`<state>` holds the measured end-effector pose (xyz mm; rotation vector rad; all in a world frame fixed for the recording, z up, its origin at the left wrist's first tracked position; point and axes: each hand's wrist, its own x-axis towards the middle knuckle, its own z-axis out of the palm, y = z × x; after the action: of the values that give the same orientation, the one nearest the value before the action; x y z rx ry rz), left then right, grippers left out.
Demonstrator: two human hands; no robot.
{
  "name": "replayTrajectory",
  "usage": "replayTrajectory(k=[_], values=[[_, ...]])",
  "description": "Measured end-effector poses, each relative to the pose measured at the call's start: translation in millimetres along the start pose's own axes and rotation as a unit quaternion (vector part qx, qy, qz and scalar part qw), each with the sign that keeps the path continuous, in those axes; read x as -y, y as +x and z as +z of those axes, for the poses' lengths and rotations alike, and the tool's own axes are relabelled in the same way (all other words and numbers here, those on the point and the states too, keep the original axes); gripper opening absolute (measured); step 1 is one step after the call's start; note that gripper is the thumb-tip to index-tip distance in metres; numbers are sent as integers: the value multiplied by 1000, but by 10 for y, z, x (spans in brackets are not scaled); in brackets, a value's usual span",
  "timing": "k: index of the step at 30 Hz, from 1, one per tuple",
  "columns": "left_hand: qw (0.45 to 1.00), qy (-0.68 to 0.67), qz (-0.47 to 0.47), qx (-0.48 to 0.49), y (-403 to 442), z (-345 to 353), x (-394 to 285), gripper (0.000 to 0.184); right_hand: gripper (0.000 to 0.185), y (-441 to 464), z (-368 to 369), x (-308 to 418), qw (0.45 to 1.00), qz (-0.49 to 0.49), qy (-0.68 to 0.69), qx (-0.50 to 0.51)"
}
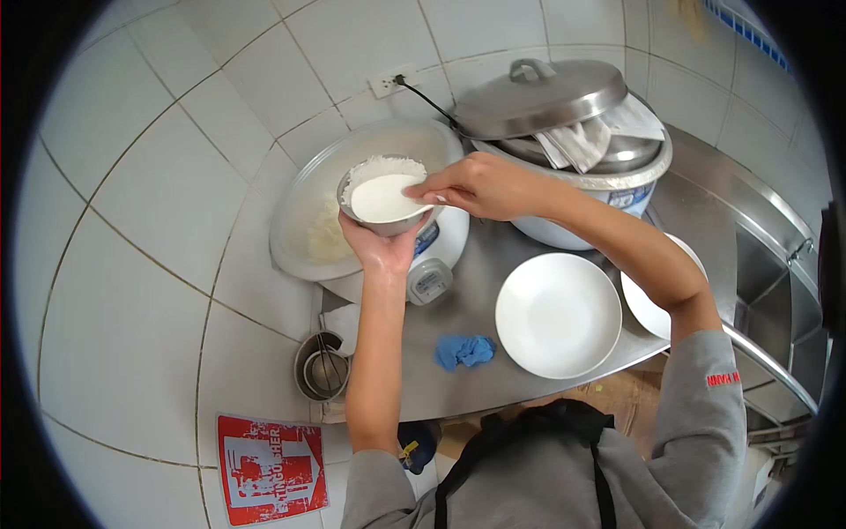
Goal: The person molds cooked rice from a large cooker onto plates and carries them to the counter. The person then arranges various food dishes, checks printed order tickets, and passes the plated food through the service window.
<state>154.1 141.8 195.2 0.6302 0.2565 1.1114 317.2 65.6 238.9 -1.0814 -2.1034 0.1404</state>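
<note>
My left hand [383, 247] is wrapped round a small metal bowl [374, 227] from below, holding it up over the rim of an open rice cooker [284, 251]. White rice [388, 164] fills the bowl to its top. Pinched in my right hand [480, 187] is a white rice paddle [379, 197], its broad blade lying flat over the rice. The fingertips of my right hand are at the bowl's right edge. More rice [328, 236] shows inside the cooker, partly hidden by the bowl and my left hand.
A second cooker [564, 231] with a metal lid [546, 97] and cloths [577, 145] stands back right. White plates [558, 315] and a crumpled blue glove or cloth [463, 351] lie on the steel counter [441, 397]. A metal container [319, 366] is at the left edge.
</note>
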Motion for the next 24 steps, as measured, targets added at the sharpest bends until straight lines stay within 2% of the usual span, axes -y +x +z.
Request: replayTrajectory(k=[2,5,6,9,10,13,14,17,18,19,21,22,24], values=[[1000,-21,-16,2,-48,24,154,54,24,-92,40,-53,999,21,-47,5],[1000,-26,-4,15,-182,80,329,56,26,-254,-66,-154,993,78,59,-65],[999,-28,6,22,-217,122,406,57,27,-300,-192,0,962,229,127,-78],[999,-26,17,-12,-323,201,651,57,27,-597,195,-96,976,137,-107,-128],[999,-22,5,-23,-388,197,723,58,28,-687,260,63,955,159,-218,-123],[998,-30,-62,5,-524,-37,945,58,30,-847,178,-108,982,136,-117,-62],[995,-59,-78,-13,-625,-62,1008,54,31,-847,-1,-104,969,238,-59,20],[983,-107,-136,61,-757,-259,1223,53,30,-1030,78,-173,980,197,1,-1],[985,-104,-138,14,-797,-284,1293,53,31,-1140,242,-71,978,175,-104,51],[979,-129,-152,25,-809,-368,1350,53,28,-1256,334,15,979,142,-143,34],[965,-182,-183,39,-897,-577,1469,52,24,-1300,240,-33,976,173,-83,106],[975,-130,-178,-9,-992,-467,1435,52,23,-1305,120,-10,975,194,-36,102],[980,-82,-180,-31,-1059,-530,1439,59,22,-1311,-150,44,967,233,54,90]])
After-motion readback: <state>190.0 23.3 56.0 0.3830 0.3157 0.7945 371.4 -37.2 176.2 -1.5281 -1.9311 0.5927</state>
